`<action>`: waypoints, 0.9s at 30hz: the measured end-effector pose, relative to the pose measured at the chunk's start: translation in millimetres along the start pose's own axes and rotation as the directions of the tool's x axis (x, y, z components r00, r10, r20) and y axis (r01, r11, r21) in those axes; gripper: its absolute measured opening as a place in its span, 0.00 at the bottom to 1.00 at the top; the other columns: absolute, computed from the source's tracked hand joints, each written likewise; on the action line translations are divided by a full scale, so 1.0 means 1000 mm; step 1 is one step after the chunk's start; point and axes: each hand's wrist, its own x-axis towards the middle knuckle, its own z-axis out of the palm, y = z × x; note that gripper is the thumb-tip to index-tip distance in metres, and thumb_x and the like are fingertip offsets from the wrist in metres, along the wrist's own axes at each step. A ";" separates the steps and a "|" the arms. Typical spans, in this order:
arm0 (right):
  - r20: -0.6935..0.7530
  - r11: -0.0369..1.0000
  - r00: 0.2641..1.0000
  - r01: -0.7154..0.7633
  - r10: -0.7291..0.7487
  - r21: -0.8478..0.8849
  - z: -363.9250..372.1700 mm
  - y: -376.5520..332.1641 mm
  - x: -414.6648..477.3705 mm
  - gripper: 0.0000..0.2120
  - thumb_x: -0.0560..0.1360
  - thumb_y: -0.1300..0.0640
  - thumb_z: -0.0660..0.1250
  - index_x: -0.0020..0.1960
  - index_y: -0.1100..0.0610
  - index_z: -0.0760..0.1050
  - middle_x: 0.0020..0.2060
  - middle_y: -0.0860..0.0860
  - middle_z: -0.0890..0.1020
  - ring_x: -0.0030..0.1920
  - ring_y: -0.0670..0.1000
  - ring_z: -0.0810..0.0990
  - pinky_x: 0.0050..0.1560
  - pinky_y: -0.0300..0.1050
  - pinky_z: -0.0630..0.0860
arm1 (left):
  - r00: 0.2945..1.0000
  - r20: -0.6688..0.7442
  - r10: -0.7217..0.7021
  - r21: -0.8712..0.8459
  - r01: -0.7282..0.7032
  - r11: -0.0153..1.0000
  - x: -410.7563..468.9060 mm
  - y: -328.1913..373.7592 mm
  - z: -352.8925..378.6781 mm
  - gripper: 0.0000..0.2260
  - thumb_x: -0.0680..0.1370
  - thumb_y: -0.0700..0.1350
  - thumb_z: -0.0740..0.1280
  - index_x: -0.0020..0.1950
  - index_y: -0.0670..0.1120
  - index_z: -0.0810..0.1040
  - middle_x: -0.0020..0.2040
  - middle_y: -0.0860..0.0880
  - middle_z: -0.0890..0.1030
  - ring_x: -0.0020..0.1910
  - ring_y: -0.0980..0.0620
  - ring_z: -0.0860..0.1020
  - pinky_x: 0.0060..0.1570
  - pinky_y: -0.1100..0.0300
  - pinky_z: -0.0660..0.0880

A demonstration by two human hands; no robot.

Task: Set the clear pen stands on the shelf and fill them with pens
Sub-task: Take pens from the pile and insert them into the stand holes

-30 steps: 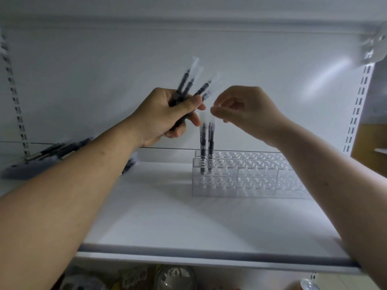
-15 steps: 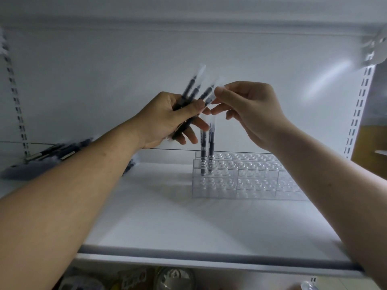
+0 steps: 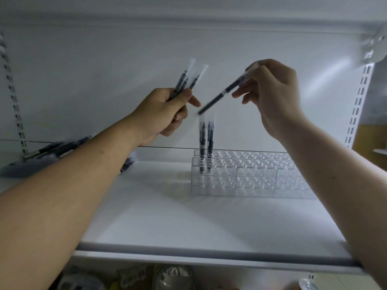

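Fingers (image 3: 261, 73) of my right hand (image 3: 274, 97) pinch one pen (image 3: 217, 98), tilted above the clear stands (image 3: 251, 174) on the shelf (image 3: 188, 227). My left hand (image 3: 163, 114) grips a spare bundle (image 3: 186, 80). Two, perhaps three, slotted pens (image 3: 206, 143) stand back-left; nearly every hole is unfilled.

We find no word, brand, number or sign that can be read. The standing pens (image 3: 206, 143) in the clear stand (image 3: 251, 181) carry pale bands low on their barrels, too small for us to tell if they are print. The bundle of pens (image 3: 185, 81) gripped in the left hand (image 3: 165, 114) and the single pen (image 3: 222, 95) pinched in the right hand (image 3: 274, 95) are blurred, any marking lost. Packets (image 3: 129, 277) below the shelf (image 3: 209, 255) show smudges of print that we cannot make out.
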 end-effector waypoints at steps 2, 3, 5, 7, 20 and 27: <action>-0.029 0.999 0.999 -0.031 0.032 0.030 -0.004 -0.001 0.002 0.08 0.76 0.69 0.59 0.45 0.62 0.77 0.32 0.56 0.81 0.36 0.61 0.85 0.32 0.46 0.73 | 1.000 0.008 0.000 0.006 0.000 1.000 -0.001 0.001 0.000 0.16 0.89 0.50 0.59 0.59 0.41 0.81 0.32 0.50 0.67 0.26 0.53 0.59 0.25 0.62 0.55; -0.025 1.000 0.999 -0.025 0.025 0.005 -0.006 -0.001 0.002 0.09 0.76 0.69 0.59 0.45 0.62 0.77 0.31 0.57 0.81 0.35 0.61 0.85 0.32 0.46 0.73 | 1.000 0.009 -0.004 -0.002 0.004 1.000 -0.001 0.001 -0.001 0.16 0.89 0.50 0.59 0.59 0.40 0.81 0.33 0.50 0.67 0.25 0.53 0.59 0.25 0.63 0.56; 0.026 0.995 0.999 0.025 -0.022 -0.098 -0.006 0.002 0.000 0.08 0.76 0.68 0.60 0.46 0.62 0.79 0.30 0.56 0.82 0.33 0.60 0.85 0.32 0.46 0.74 | 1.000 0.018 -0.016 -0.031 0.016 0.999 -0.001 0.001 -0.003 0.16 0.89 0.49 0.59 0.60 0.40 0.81 0.33 0.50 0.67 0.26 0.54 0.58 0.24 0.63 0.55; 0.110 0.974 0.992 0.079 -0.056 -0.213 -0.004 0.005 -0.004 0.08 0.76 0.66 0.61 0.47 0.61 0.79 0.32 0.56 0.83 0.33 0.59 0.85 0.33 0.48 0.77 | 0.999 0.042 -0.031 -0.065 0.033 0.997 -0.001 0.002 -0.005 0.15 0.89 0.48 0.59 0.60 0.40 0.81 0.34 0.50 0.67 0.25 0.54 0.58 0.24 0.64 0.54; 0.289 0.907 0.957 0.124 -0.002 -0.403 -0.001 0.003 -0.014 0.08 0.78 0.66 0.61 0.49 0.64 0.80 0.36 0.61 0.85 0.35 0.60 0.86 0.42 0.58 0.85 | 0.995 0.095 -0.022 -0.072 0.028 0.997 -0.003 0.003 -0.004 0.12 0.89 0.44 0.58 0.59 0.42 0.80 0.34 0.49 0.71 0.26 0.54 0.59 0.26 0.63 0.54; 0.427 0.812 0.897 0.165 0.112 -0.560 0.003 0.005 -0.022 0.06 0.82 0.60 0.66 0.52 0.60 0.82 0.35 0.50 0.88 0.37 0.50 0.88 0.42 0.50 0.86 | 0.994 0.108 -0.002 -0.036 0.006 0.999 -0.003 0.001 -0.002 0.13 0.88 0.45 0.59 0.59 0.39 0.81 0.34 0.48 0.72 0.25 0.54 0.59 0.26 0.63 0.54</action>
